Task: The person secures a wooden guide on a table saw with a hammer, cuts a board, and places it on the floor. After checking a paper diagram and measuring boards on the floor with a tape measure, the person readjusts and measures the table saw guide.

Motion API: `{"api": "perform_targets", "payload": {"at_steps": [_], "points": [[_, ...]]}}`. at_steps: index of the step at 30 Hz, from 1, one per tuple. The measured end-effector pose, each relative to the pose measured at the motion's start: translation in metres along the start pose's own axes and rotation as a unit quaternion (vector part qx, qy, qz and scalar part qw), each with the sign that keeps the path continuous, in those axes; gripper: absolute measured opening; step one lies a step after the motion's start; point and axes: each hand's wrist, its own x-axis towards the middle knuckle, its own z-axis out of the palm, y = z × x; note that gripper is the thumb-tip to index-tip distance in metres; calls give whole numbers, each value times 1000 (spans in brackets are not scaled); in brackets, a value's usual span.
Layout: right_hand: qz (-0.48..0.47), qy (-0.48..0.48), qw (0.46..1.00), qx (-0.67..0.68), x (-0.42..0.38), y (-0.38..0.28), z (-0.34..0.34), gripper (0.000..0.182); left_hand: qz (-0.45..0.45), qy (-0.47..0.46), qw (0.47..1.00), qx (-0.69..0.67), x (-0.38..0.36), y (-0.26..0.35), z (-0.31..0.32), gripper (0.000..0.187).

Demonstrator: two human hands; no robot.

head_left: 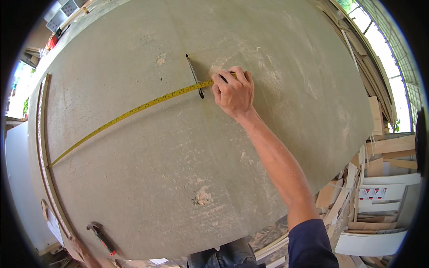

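Note:
My right hand point(234, 91) rests on a large grey-green board point(178, 147), fingers closed on the end of a yellow tape measure point(129, 114). The tape runs from the hand down to the left as far as the board's left edge. A dark narrow saw blade point(194, 75) lies flat on the board just left of my fingers, and the tape crosses over it. What looks like a pencil tip shows between my fingers, but it is too small to be sure. My left hand is out of view.
A red-handled clamp point(102, 238) grips the board's near left corner. A thin wooden strip point(44, 147) lines the left edge. Stacked plywood offcuts and white panels point(380, 196) pile up at the right. My knees point(228, 254) show below the board.

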Motion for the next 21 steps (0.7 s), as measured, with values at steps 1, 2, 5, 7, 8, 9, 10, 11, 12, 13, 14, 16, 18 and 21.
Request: {"api": "perform_targets", "payload": {"at_steps": [1,2,5,7,8,9,10,11,12,13,14,16,18,21], "points": [[4,-2,1000,6,0,-1,-1,13,8,-1,1000,-29,8,8,4,30],[2,1,1000,10,0,-2,-1,13,24,-1,995,-96,17,26,10,30],[6,4,1000,15,1,-2,-1,13,110,-50,906,-405,23,139,32,30],[2,15,1000,8,1,-2,-1,13,290,-43,888,-355,-31,266,-8,27],[-1,18,1000,13,0,-1,0,13,400,-2,873,-279,-68,337,-38,28],[1,18,1000,12,-1,-1,0,12,419,-10,858,-296,-101,394,-56,28],[3,19,1000,11,-1,-1,0,12,434,-32,842,-318,-125,432,-53,32],[-1,22,1000,14,1,-1,0,12,436,-42,858,-268,-152,470,-65,36],[4,8,1000,8,0,-1,-1,12,434,-68,857,-270,-171,500,-71,34],[10,-6,1000,1,0,0,-2,13,409,-111,862,-279,-189,525,-78,32],[8,-4,1000,1,0,-1,-2,13,419,-100,852,-297,-198,540,-70,30],[11,4,1000,-2,0,-1,-1,13,476,-78,823,-298,-206,554,-78,23],[10,-2,1000,1,-1,0,-2,12,476,-91,824,-295,-204,553,-79,19],[12,-2,1000,7,-1,0,-2,12,471,-104,824,-295,-201,555,-77,12]]}}
